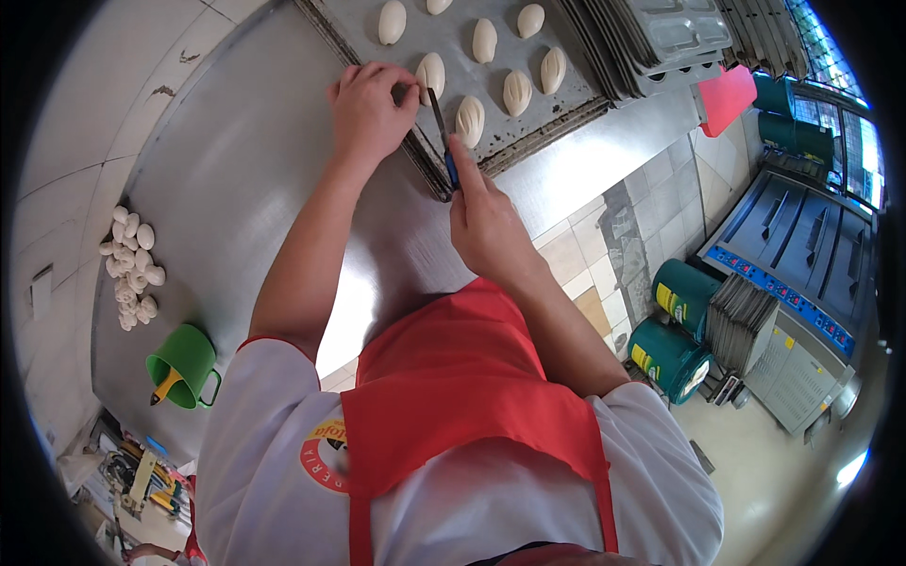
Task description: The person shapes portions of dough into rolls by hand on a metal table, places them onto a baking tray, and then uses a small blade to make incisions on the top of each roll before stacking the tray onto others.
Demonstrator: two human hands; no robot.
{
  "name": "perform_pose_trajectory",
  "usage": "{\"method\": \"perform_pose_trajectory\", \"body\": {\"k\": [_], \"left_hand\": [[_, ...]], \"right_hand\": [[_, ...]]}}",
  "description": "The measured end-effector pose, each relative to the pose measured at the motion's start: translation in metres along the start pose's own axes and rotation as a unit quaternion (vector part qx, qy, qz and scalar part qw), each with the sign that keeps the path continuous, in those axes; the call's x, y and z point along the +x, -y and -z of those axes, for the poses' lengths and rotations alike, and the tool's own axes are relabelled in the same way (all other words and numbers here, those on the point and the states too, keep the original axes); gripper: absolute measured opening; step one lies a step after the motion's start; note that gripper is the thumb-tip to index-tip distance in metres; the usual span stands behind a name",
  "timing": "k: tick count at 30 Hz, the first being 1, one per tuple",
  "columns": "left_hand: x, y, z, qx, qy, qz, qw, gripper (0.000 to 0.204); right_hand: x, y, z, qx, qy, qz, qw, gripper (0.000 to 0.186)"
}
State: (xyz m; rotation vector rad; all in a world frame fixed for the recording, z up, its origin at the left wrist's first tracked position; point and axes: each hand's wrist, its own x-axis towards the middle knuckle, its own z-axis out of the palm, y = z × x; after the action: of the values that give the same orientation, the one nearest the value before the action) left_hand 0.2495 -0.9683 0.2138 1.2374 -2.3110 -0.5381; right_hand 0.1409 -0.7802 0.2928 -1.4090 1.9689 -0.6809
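My right hand point(491, 222) grips a knife point(438, 123) by its blue handle. The dark blade reaches up to the lower end of an oval dough piece point(431, 77). At that piece's left side, my left hand point(376, 106) has its fingers curled, with thumb and forefinger against the dough. It rests on a worn metal baking tray point(500, 151) with several pale dough pieces. Lengthwise cuts show in the nearer dough piece point(470, 123), in the middle dough piece point(517, 92) and in the right-hand dough piece point(554, 71). A farther dough piece point(392, 23) looks smooth.
Stacked metal trays point(661, 42) stand right of the baking tray. On the steel table point(236, 189), small dough balls point(132, 264) lie heaped at the left, near a green jug point(184, 363) holding a yellow-handled tool. An oven point(793, 245) and green buckets point(668, 358) stand on the right.
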Motion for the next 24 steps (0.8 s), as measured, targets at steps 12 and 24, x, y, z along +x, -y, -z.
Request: {"method": "perform_pose_trajectory", "body": {"k": [12, 24], "left_hand": [[0.014, 0.004, 0.003, -0.055, 0.021, -0.063, 0.996, 0.026], [0.035, -0.01, 0.005, -0.017, 0.049, -0.069, 0.996, 0.029]], "right_hand": [[0.0, -0.001, 0.012, 0.028, 0.026, -0.029, 0.999, 0.073], [-0.014, -0.02, 0.046, 0.08, 0.045, -0.025, 0.995, 0.076]]}}
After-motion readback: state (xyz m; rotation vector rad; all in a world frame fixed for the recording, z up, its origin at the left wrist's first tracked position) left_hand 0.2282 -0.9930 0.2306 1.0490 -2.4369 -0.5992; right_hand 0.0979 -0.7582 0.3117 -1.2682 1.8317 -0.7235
